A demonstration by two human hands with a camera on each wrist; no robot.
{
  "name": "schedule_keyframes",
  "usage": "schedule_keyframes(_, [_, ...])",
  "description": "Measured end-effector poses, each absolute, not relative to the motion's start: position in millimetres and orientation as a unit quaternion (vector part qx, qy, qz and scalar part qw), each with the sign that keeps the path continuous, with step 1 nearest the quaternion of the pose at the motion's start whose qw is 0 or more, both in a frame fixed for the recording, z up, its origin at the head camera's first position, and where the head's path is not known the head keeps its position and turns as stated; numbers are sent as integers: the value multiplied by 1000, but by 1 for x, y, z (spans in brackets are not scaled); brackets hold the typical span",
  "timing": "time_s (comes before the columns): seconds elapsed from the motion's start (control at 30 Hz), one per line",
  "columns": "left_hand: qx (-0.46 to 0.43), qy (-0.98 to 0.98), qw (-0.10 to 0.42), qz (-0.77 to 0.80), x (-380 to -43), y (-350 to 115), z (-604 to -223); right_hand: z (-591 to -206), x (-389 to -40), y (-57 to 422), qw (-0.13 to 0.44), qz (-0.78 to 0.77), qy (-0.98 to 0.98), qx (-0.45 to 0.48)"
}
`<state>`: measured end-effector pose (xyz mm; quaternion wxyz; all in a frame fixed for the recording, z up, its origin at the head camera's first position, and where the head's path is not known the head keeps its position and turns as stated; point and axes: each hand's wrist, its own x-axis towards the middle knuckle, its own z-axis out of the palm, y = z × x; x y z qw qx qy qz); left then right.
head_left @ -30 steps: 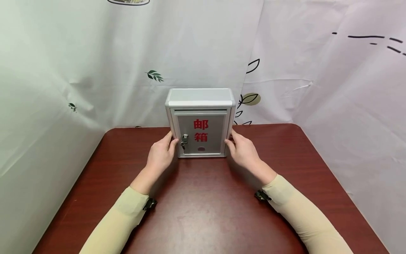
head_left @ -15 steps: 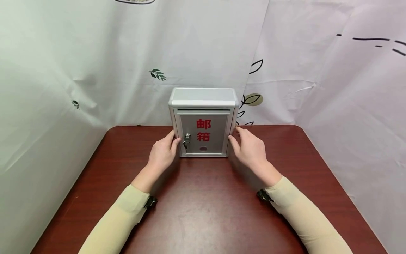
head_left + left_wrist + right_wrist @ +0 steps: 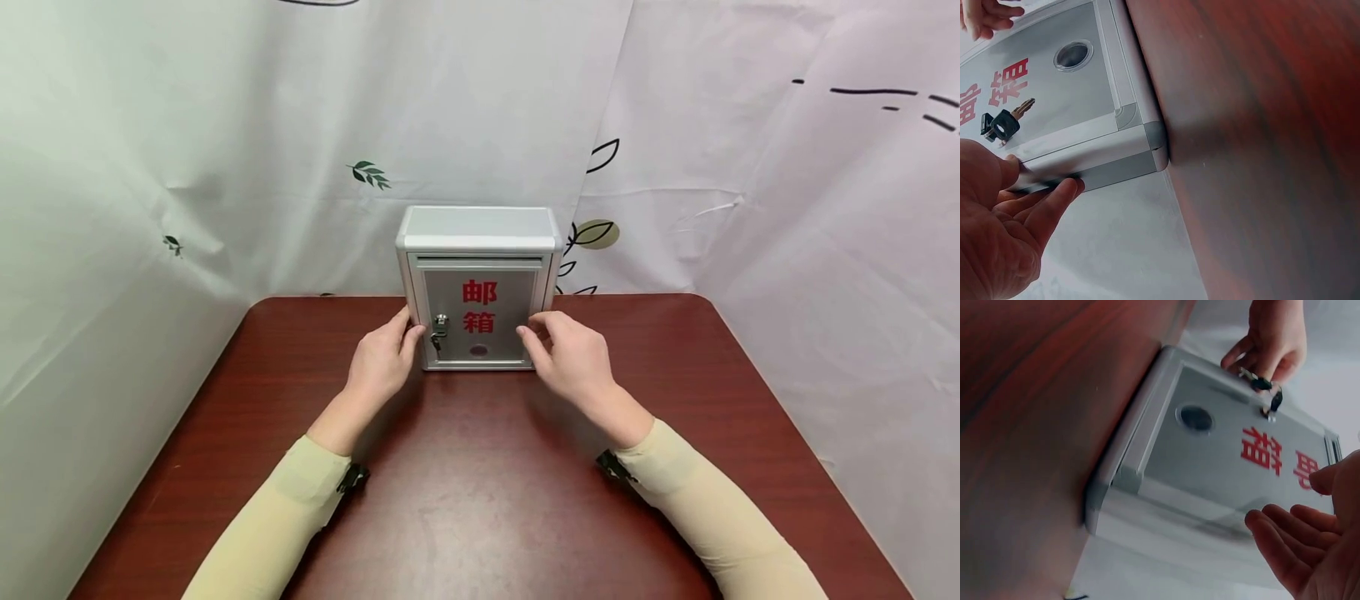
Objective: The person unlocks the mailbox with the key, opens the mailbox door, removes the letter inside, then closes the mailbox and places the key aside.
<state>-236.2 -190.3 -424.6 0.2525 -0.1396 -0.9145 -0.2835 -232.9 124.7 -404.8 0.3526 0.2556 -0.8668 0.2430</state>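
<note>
A silver metal mailbox (image 3: pixel 510 304) with two red characters stands upright at the back of the table. My left hand (image 3: pixel 378 362) holds its left side, the thumb on the front edge and the fingers along the side wall. Beside that thumb, a lock with hanging keys (image 3: pixel 1005 125) sits on the door. My right hand (image 3: pixel 577 358) is in front of the box's right edge, fingers loosely bent and holding nothing. In the right wrist view its fingertips appear apart from the box wall. The box's back is hidden.
Dark red wooden table (image 3: pixel 465 483) under both forearms. White printed cloth (image 3: pixel 480 100) hangs close behind the box and along both sides. A narrow slot (image 3: pixel 480 258) runs across the top of the box's front.
My right hand has come off the mailbox's right side and moved left, in front of its edge. The left hand keeps its place on the left side, and the box stands where it was.
</note>
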Motion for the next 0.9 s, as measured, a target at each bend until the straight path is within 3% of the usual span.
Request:
schedule_keyframes(0.57, [-136,-916,247,-285,-238,-191,-426,-402,-236,59,288,272,-867,303])
schedule_keyframes(0.9, [-133,-920,234,-285,-236,-190,-424,-403,-241,30,218,262,-896,284])
